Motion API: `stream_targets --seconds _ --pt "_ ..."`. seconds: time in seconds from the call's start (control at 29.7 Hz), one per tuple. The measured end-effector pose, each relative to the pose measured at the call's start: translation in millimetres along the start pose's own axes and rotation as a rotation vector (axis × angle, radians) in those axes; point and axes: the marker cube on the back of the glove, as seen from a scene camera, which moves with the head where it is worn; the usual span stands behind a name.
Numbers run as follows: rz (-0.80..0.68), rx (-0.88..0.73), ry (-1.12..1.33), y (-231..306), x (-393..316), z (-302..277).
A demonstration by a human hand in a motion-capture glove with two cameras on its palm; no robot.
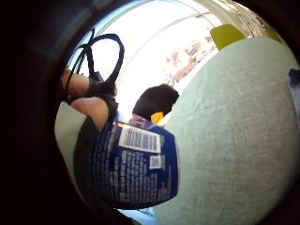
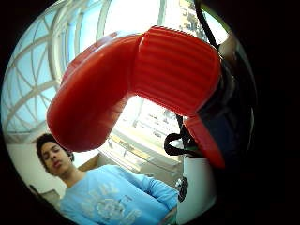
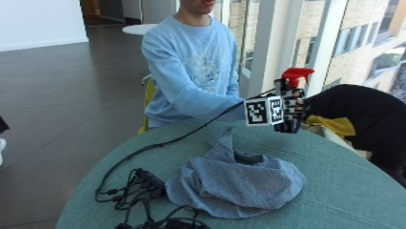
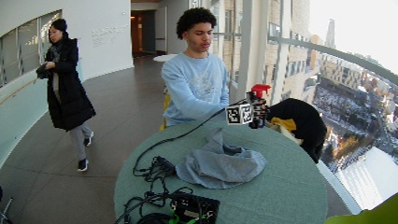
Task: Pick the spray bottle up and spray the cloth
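While the person sits behind the round green table (image 3: pixel 355 191), the gloved right hand (image 3: pixel 290 109) holds the spray bottle (image 3: pixel 293 78) in the air above the table's far edge, fingers curled round its neck, red head upright. The grey-blue cloth (image 3: pixel 238 179) lies crumpled on the table, below and nearer than the bottle, well apart from it. The wider view shows the same. From the palm, the bottle's red trigger head (image 2: pixel 136 84) looms close; on the other side its blue label (image 1: pixel 136 164) shows above the table.

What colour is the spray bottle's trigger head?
Red, clearest in the thumb side palm view: spray bottle's trigger head.
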Motion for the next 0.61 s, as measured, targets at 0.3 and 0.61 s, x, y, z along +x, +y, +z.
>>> stream_targets --seconds 0.3,0.61 --pt "0.031 -0.030 0.015 -0.3 25.0 22.9" --pt "0.031 -0.017 0.010 3.0 33.0 26.0"
